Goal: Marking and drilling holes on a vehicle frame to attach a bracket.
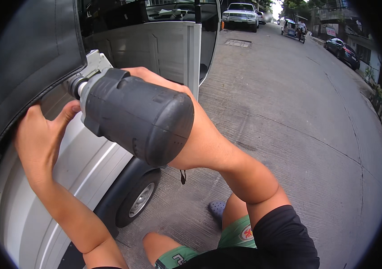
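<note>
We have a power tool (139, 119) in front of us, its dark grey body lying sideways beside the vehicle (81, 159) and its nose pointing left. The socket (74, 85) on its end sits right at the lower edge of a black cover (25, 54), near a white bracket (99, 58). Our right hand (198, 142) is closed around the tool from its far side. Our left hand (40, 134) is partly open, thumb spread from the fingers, at the cover's edge; the thumb tip is just beside the tool's nose, and we cannot tell whether they touch.

Behind the tool stands the vehicle's white panel wall (168, 45); above it is a dark opening whose contents we cannot make out. Below, a wheel (142, 199) stands on the grey road (281, 125).

Our left fingertips are hidden behind the cover, and the tool's body hides most of our right fingers, its handle and trigger. The socket's mouth is hard to see, and the cover and vehicle are cut off at the left.
</note>
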Action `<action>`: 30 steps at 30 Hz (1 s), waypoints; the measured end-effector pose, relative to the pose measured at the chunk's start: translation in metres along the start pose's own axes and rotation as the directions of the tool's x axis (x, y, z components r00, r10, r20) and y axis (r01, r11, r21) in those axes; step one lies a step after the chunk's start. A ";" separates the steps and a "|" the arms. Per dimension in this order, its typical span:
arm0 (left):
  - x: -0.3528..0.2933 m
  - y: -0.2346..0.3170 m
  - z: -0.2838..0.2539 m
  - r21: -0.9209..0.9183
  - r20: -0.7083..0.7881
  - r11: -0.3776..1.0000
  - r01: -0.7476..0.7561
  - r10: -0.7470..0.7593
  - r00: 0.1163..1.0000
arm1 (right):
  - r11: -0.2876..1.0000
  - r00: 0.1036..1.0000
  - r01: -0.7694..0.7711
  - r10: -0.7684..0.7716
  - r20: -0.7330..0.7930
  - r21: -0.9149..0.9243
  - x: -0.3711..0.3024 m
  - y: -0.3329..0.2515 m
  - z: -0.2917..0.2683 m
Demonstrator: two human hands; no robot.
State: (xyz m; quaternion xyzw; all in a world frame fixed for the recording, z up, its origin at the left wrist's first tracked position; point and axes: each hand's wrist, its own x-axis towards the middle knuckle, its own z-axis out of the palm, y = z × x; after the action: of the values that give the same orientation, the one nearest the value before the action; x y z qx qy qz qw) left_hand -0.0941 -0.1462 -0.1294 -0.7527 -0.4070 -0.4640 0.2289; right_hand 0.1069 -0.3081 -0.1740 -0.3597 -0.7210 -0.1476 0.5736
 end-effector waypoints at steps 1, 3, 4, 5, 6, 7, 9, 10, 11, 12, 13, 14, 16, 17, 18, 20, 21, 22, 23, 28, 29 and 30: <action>0.001 0.001 0.003 -0.022 0.003 1.000 -0.012 0.013 1.000 | 1.000 1.000 -0.010 0.009 -0.006 -0.023 0.000 -0.001 -0.002; 0.000 0.002 0.007 -0.016 -0.061 0.999 -0.028 0.027 0.998 | 0.998 0.999 -0.049 0.049 0.013 0.046 -0.001 -0.003 -0.005; -0.001 0.002 0.006 -0.023 -0.060 0.999 -0.031 0.029 0.998 | 0.998 0.999 -0.052 0.052 0.012 0.039 -0.002 -0.004 -0.005; -0.001 0.001 0.005 -0.027 -0.033 1.000 -0.016 0.015 0.999 | 0.997 0.998 -0.068 0.068 -0.004 0.024 -0.003 -0.007 -0.004; -0.001 0.000 0.004 -0.033 -0.008 0.999 -0.001 0.001 1.000 | 0.996 0.996 -0.084 0.084 -0.020 0.006 -0.004 -0.009 -0.003; -0.002 0.000 0.004 -0.038 -0.009 0.999 -0.001 0.000 1.000 | 0.996 0.996 -0.084 0.084 -0.019 0.001 -0.003 -0.008 -0.002; -0.003 0.001 0.004 -0.035 -0.034 0.999 -0.008 0.007 0.999 | 0.997 0.997 -0.077 0.077 0.012 0.024 -0.001 -0.003 -0.002; -0.003 0.004 0.003 -0.042 -0.033 0.999 -0.006 0.004 0.999 | 0.997 0.997 -0.079 0.078 0.016 0.018 -0.001 -0.003 -0.005; -0.002 0.009 0.000 -0.056 0.037 0.998 0.019 -0.017 0.999 | 0.996 0.998 -0.059 0.060 0.015 -0.060 -0.002 -0.003 -0.009; 0.000 0.010 -0.009 -0.045 0.103 0.998 0.050 -0.045 0.994 | 0.993 0.999 -0.030 0.032 0.014 -0.115 -0.001 -0.004 -0.008; 0.001 0.012 -0.017 -0.033 0.100 0.998 0.057 -0.053 0.994 | 0.975 0.999 0.036 -0.036 0.007 -0.220 -0.002 -0.002 -0.006; 0.002 0.016 -0.024 -0.007 0.148 0.997 0.080 -0.078 0.986 | 0.977 0.999 0.042 -0.041 0.009 -0.210 -0.001 -0.005 -0.006; 0.003 0.019 -0.021 -0.016 0.195 0.995 0.095 -0.091 0.977 | 0.990 0.992 -0.104 0.110 0.060 -0.094 -0.001 -0.011 -0.016; 0.002 0.014 -0.017 -0.040 0.148 0.993 0.110 -0.103 0.984 | 1.000 1.000 -0.009 0.009 0.000 -0.021 -0.001 -0.001 -0.009; 0.000 0.007 -0.010 -0.068 0.104 0.990 0.121 -0.113 0.988 | 0.996 0.995 -0.078 0.075 0.060 0.046 -0.001 -0.001 -0.008; 0.001 0.001 0.001 -0.021 0.093 0.995 0.098 -0.096 0.991 | 0.994 0.997 -0.073 0.071 0.026 0.076 -0.002 -0.004 -0.006; 0.001 -0.002 0.000 0.019 0.125 0.994 0.107 -0.109 0.986 | 0.992 0.996 -0.090 0.090 0.012 0.087 -0.003 -0.005 0.000; 0.003 -0.002 0.002 0.052 0.156 0.992 0.113 -0.120 0.981 | 0.990 0.994 -0.107 0.108 -0.001 0.089 -0.002 -0.005 0.000; 0.003 -0.007 0.008 0.020 0.160 0.995 0.100 -0.102 0.982 | 0.991 0.995 -0.098 0.098 0.009 0.090 -0.002 -0.002 -0.003; 0.007 -0.011 0.007 0.166 0.192 0.985 0.053 -0.085 0.978 | 0.990 0.996 -0.077 0.081 -0.035 0.122 -0.005 -0.006 0.003; 0.012 -0.017 0.013 0.227 0.217 0.973 0.037 -0.088 0.972 | 0.988 0.994 -0.096 0.102 -0.043 0.118 -0.005 -0.009 0.003; 0.013 -0.017 0.013 0.216 0.220 0.976 0.027 -0.076 0.973 | 0.986 0.991 -0.118 0.125 -0.050 0.115 -0.005 -0.011 0.002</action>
State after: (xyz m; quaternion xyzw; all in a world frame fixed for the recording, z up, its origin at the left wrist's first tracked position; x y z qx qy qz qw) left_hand -0.0979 -0.1220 -0.1247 -0.7613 -0.4969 -0.3349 0.2477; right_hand 0.0980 -0.3163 -0.1770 -0.3659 -0.6880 -0.0819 0.6213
